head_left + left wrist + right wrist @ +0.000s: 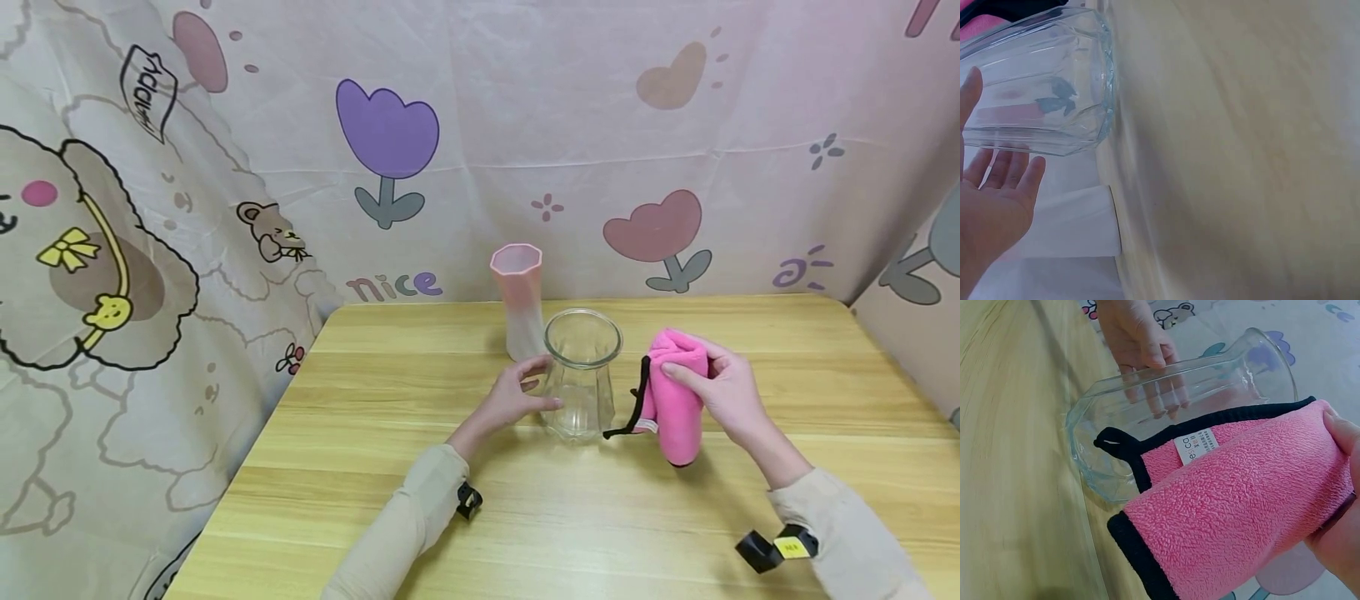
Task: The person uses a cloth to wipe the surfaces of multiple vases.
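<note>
A clear glass vase (579, 400) with faceted sides and a round rim stands upright on the table. At its left side is my left hand (517, 395), thumb and fingers spread apart around the glass; whether they touch it, I cannot tell. Through the glass, the right wrist view shows the fingers of that hand (1147, 359). To the right of the vase, my right hand (731, 387) grips a folded pink towel (678, 417) above the table. The towel (1241, 500) has black edging, a black hanging loop and a white label, and its edge hangs close to the vase.
Behind the glass vase, slightly left, stands a tall pink-and-white vase (521, 308). The wooden table (360, 417) ends at a printed cloth backdrop (495, 125), and another printed cloth hangs along the left side.
</note>
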Action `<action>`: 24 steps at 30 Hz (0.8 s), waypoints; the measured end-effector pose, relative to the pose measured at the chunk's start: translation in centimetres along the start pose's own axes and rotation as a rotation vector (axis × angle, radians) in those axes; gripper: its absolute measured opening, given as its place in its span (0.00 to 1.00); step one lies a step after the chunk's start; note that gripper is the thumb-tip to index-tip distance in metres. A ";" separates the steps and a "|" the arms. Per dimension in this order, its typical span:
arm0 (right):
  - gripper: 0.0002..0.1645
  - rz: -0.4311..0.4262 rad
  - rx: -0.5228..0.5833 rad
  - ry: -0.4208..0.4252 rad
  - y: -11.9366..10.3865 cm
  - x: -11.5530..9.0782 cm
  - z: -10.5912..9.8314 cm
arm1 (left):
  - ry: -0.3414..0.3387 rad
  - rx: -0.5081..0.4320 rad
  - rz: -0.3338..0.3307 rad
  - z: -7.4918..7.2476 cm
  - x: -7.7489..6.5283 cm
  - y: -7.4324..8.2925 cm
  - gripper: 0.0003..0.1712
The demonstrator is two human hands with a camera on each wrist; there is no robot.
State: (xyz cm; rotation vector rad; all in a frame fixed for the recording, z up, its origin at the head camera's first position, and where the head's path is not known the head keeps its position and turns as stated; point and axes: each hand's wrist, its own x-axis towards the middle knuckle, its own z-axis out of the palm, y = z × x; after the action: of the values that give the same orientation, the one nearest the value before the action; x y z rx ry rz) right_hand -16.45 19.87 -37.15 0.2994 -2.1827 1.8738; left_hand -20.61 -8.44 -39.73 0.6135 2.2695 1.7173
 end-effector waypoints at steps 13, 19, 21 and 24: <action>0.29 -0.007 -0.054 -0.014 0.0 -0.3 -0.1 | 0.014 0.058 0.013 0.4 2.4 -2.3 0.39; 0.29 -0.014 -0.053 -0.023 0.1 -0.4 -0.1 | 0.041 0.081 0.013 0.8 3.2 -2.1 0.39; 0.29 -0.026 -0.055 -0.028 0.3 -0.4 -0.2 | 0.048 0.089 0.005 0.9 3.5 -2.1 0.39; 0.28 -0.039 -0.011 -0.027 0.5 -0.4 -0.1 | 0.050 0.104 0.004 1.1 4.0 -2.0 0.40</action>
State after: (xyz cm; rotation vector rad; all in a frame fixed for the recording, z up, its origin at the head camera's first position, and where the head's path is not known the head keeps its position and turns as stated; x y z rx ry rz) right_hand -16.26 20.07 -37.72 0.3649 -2.1880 1.8469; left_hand -24.05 -6.14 -41.70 0.6026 2.4056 1.6423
